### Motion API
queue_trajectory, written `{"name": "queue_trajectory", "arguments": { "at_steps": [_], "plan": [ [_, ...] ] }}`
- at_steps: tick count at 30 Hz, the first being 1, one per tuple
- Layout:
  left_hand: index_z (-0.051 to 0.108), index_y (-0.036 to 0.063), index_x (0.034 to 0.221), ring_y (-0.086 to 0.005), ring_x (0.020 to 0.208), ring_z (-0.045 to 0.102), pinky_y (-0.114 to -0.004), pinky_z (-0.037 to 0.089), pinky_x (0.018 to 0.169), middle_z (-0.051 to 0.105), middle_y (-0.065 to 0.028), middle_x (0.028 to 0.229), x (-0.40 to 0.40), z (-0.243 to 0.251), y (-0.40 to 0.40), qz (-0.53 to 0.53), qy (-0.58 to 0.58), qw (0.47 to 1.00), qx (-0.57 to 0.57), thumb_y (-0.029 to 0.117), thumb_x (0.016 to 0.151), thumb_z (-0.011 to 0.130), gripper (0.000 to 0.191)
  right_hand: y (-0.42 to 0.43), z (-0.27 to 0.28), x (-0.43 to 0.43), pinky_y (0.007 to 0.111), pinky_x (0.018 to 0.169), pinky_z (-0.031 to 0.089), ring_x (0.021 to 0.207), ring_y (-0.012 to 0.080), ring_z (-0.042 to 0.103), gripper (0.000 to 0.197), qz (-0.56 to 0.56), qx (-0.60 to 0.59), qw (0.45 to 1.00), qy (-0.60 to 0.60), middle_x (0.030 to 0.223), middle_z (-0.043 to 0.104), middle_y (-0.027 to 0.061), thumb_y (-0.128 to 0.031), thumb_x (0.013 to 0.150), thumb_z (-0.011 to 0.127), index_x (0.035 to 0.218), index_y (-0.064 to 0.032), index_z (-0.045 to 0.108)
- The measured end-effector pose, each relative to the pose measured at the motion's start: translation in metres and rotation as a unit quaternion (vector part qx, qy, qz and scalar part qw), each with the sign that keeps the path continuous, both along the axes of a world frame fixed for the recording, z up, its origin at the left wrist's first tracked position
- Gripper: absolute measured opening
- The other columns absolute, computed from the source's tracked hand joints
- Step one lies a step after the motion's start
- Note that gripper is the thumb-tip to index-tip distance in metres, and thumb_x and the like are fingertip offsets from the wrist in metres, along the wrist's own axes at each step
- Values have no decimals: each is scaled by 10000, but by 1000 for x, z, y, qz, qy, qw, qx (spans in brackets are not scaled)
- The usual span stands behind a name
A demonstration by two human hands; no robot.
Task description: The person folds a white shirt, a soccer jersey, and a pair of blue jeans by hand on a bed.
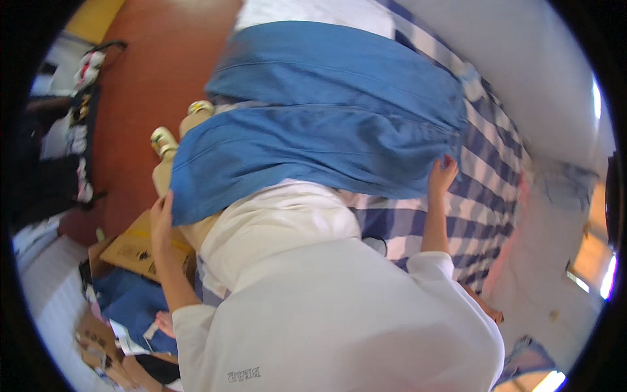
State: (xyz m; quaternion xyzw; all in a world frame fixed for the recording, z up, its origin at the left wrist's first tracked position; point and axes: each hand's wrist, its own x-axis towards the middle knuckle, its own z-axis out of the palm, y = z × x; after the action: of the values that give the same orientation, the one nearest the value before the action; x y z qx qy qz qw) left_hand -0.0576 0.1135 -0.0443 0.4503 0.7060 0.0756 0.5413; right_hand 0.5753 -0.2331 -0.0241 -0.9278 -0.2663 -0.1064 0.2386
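Blue trousers (pixel 313 142) lie spread before me over a blue-and-white checked cloth (pixel 482 166) and across my lap, legs toward the left and waist toward the right. My left hand (pixel 161 210) has its fingers closed on the hem corner of the nearer leg. At the other end, my right hand (pixel 443 174) rests on the fabric near the waist. Its fingers are partly curled, and whether cloth is pinched between them is unclear. The farther leg lies flat, while the nearer one is wrinkled along its lower edge.
White cloth (pixel 318 12) lies beyond the trousers. At lower left are an open cardboard box (pixel 137 250), blue fabric (pixel 132 299) and another person's hand (pixel 165 323). A rack with shoes (pixel 83 127) stands far left on the red-brown floor (pixel 142 73). A pale wall (pixel 509 63) bounds the right.
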Motion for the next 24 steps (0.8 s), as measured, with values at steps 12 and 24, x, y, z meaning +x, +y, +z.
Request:
{"name": "queue_trajectory", "arguments": {
  "at_steps": [12, 24],
  "plan": [
    [519, 29, 1234, -133, 1016, 572, -276, 440, 868, 598, -53, 1131, -44, 97, 43, 128, -234, 953, 143, 184, 935, 630, 354, -109, -41, 71, 320, 599, 490, 768, 211, 626, 251, -281, 277, 784, 478, 860, 603, 117, -234, 911, 594, 1058, -32, 567],
    [541, 54, 1146, -74, 911, 536, -204, 425, 824, 583, -5, 967, -105, 146, -2, 12, -142, 967, 210, 161, 931, 633, 257, -135, -3, 68, 337, 529, 537, 688, 208, 635, 153, -269, 251, 857, 361, 864, 625, 96, -114, 888, 573, 947, 26, 594]
  ]
}}
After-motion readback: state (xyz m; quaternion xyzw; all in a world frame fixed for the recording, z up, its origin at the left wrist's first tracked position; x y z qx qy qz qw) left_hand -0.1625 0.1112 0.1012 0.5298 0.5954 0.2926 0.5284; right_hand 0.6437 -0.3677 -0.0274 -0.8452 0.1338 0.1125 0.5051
